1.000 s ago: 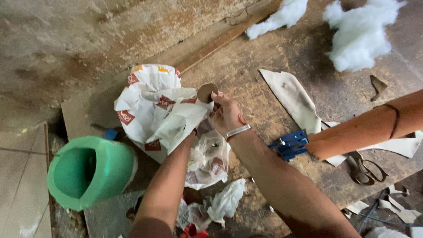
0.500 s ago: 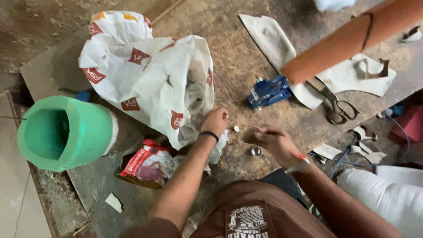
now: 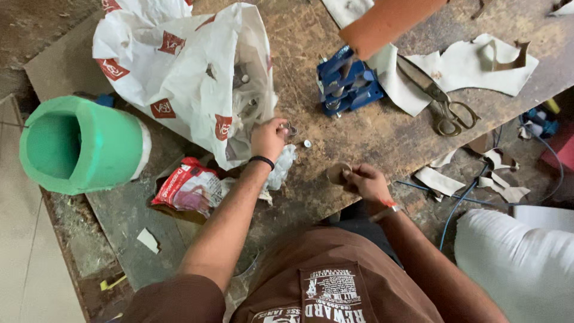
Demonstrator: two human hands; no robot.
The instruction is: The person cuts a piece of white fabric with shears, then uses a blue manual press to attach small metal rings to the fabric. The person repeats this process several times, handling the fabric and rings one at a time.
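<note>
Here the left hand [image 3: 269, 137] pinches a small metal ring [image 3: 292, 128] by the plastic bag [image 3: 179, 72]. The right hand [image 3: 366, 181] grips a round brown piece [image 3: 337, 173] with closed fingers; keep both low over the bench [image 3: 382, 137].

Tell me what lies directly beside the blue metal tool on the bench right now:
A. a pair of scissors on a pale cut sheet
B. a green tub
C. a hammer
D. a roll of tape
A: the scissors lie on the pale cut sheet just to the side of the blue metal tool, while the green tub stands at the far edge of the bench.
</note>
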